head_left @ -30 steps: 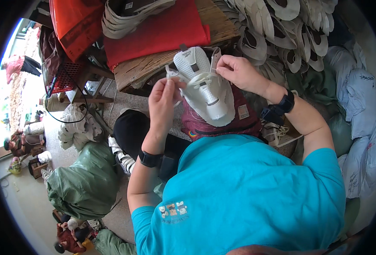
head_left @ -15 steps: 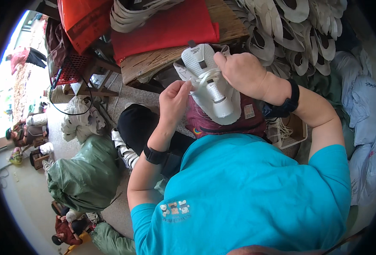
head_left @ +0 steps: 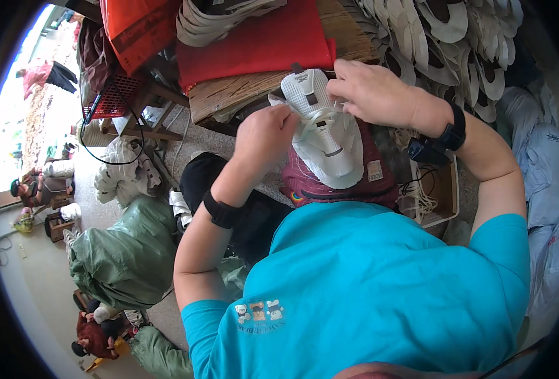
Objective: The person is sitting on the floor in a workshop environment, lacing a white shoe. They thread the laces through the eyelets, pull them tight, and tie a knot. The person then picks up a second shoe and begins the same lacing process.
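A white shoe upper (head_left: 337, 165) with a perforated tongue lies over a maroon cloth (head_left: 373, 148) on my lap, its toe toward me. White shoelace (head_left: 321, 115) crosses its throat in a loose loop. My left hand (head_left: 265, 134) is closed at the upper's left side, thumb and fingertips pinching a lace end. On the other side my right hand (head_left: 375, 93) has its fingers bent and pinched on the lace by the eyelets. The fingertips partly hide the lace ends.
A wooden bench (head_left: 229, 101) bears a red cloth (head_left: 254, 54) and stacked pale uppers (head_left: 213, 25). More uppers (head_left: 447, 38) hang at the far right. A box of laces (head_left: 440, 196) stands right of my lap. Green sacks (head_left: 124, 252) and other people (head_left: 96, 331) are at left.
My left hand has turned, its knuckles now uppermost, and stays at the upper's left side. My right hand has shifted slightly right with its fingers more spread. The lace loop lies differently.
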Demonstrator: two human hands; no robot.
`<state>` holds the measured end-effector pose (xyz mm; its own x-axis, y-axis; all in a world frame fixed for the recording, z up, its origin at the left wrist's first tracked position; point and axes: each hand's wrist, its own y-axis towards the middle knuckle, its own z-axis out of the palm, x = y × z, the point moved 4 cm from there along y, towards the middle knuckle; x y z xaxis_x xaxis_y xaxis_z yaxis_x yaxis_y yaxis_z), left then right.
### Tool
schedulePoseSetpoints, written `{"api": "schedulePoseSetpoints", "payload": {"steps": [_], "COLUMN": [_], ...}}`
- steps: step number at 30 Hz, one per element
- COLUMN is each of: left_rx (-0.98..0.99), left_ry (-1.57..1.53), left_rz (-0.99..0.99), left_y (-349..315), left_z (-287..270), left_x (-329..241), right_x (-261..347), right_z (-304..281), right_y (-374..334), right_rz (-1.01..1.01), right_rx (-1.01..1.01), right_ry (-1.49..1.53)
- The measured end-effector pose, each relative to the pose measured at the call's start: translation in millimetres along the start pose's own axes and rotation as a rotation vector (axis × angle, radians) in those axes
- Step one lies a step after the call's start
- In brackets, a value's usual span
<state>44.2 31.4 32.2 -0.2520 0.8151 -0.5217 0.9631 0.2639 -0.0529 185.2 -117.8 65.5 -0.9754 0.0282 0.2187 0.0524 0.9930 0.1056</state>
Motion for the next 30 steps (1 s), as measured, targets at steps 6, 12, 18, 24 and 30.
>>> {"api": "schedulePoseSetpoints", "payload": {"steps": [6,12,18,24,30], "left_rx": [0.052,0.095,0.011,-0.228,-0.258], "left_ry": [-0.108,-0.143,-0.27,-0.666,-1.073], "left_rz": [0.191,0.222,0.107,-0.116,0.184], "left_y": [9.3,17.9,20.4,9.3,-7.2], "left_z": [-31.7,-15.8,-0.1,14.1,-52.8], "left_x": [-6.5,15.5,14.4,12.2,-46.5], "right_x": [-14.1,-27.6,-40.8,-35.1,-23.6], "right_z": [-2.0,2.5,35.7,52.6,36.0], "right_y": [12.3,11.9,9.6,7.6,12.6], "right_rz": [-0.038,0.106,0.433,0.642,0.393], "right_rx": [0.176,0.303,0.23,0.016,-0.254], "right_ry": [0.099,0.335,0.703,0.783,0.79]}}
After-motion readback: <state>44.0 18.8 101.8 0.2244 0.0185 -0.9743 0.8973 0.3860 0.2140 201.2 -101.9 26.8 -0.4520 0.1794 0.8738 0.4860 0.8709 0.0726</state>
